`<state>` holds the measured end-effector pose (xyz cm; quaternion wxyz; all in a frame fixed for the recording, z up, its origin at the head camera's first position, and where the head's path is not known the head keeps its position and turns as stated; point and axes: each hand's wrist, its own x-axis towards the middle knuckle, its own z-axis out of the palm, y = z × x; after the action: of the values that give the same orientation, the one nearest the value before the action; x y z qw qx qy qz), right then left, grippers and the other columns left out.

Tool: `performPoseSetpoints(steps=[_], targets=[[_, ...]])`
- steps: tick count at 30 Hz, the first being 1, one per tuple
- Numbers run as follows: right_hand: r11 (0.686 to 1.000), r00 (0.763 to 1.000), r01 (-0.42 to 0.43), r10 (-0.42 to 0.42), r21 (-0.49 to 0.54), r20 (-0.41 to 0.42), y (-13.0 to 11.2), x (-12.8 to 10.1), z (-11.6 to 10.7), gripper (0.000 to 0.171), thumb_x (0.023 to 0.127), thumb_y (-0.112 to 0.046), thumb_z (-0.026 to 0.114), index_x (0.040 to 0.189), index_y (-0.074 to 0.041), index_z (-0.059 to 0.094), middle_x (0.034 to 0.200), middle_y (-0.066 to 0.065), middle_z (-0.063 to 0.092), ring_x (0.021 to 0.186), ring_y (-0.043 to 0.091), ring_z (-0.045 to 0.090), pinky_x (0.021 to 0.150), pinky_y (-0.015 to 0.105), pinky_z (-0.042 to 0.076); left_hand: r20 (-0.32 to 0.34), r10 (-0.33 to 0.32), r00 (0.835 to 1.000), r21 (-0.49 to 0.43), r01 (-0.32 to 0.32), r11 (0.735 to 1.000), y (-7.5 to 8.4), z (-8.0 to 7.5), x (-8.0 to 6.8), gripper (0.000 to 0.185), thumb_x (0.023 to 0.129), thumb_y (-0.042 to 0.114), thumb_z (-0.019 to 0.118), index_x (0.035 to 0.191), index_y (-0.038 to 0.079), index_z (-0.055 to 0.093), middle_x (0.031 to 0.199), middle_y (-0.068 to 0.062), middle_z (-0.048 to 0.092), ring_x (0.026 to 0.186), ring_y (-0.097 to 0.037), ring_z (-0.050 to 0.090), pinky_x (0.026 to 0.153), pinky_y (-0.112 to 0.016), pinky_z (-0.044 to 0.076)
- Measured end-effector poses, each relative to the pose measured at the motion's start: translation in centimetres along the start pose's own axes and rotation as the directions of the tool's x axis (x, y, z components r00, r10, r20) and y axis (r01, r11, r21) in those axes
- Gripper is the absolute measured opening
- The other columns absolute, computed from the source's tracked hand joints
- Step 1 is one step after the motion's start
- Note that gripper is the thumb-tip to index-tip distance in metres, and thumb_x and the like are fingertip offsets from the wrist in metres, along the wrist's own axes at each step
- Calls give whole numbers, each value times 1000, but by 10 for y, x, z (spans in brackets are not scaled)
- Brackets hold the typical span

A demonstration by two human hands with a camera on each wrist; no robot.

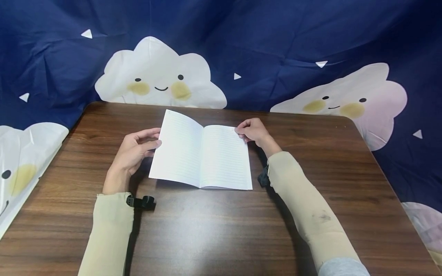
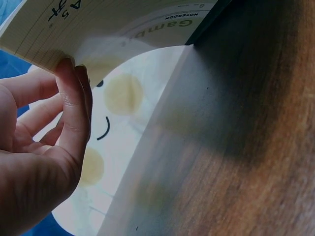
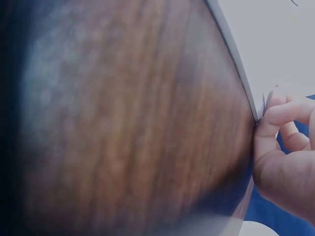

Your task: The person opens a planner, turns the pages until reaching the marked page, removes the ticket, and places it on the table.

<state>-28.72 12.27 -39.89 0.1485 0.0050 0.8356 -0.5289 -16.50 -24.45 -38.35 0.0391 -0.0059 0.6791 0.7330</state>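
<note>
Ruled notebook (image 1: pixel 224 168) open near the far edge of the desk (image 1: pixel 193 234), about mid-width, both hands on it. Left page (image 1: pixel 177 149) tilted up off the surface; right page (image 1: pixel 228 145) lying much flatter, spine down between them.

Left hand (image 1: pixel 132 153): grip pinching the outer edge of the left page, thumb on the ruled face, fingers behind. Left wrist view shows the back of this raised side: printed lettering (image 2: pixel 172 27) including "NOTEBOOK", plus dark handwriting (image 2: pixel 64 11) near the lined part. Shadow falls on the wood beneath.

Right hand (image 1: pixel 253 131): grip pinching the far outer corner of the right page between thumb and fingers, hiding that corner from the head camera. Right wrist view mostly wood grain, blurred; page edge runs up to the fingertips.

Surroundings: black wrist device on each arm, the left one (image 1: pixel 141 202) just past the cuff, the right one (image 1: pixel 264 177) beside the notebook, apart from it. Beige sleeves, left (image 1: pixel 110 234) and right (image 1: pixel 304 203), reach over the near part of the desk on either side; dark smudge (image 1: pixel 322 217) on the right sleeve. Navy cloth (image 1: pixel 248 30) behind and beside the desk, with smiling clouds (image 1: pixel 159 69) and small white triangles (image 1: pixel 87 34).
</note>
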Motion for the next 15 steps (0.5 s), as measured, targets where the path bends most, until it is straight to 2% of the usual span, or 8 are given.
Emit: performPoseSetpoints(steps=[8,15], targets=[[1000,1000,7,-7,27,-12,3,3,-1,14,97,-11,70,99,3,66,69,4,59,60,11,53,50,19,45,2,9,1000,5,-9,1000,0,0,-1,45,92,-5,68,136,-9,56,106,-9,63,79,-11,65,61,-22,54],[998,993,57,-59,-21,-99,3,3,-1,14,93,-16,75,96,-3,73,71,4,60,62,14,48,50,23,35,5,16,1000,1,-16,1000,0,1,-1,45,92,-5,68,135,-10,56,105,-8,63,78,-11,63,59,-20,53]])
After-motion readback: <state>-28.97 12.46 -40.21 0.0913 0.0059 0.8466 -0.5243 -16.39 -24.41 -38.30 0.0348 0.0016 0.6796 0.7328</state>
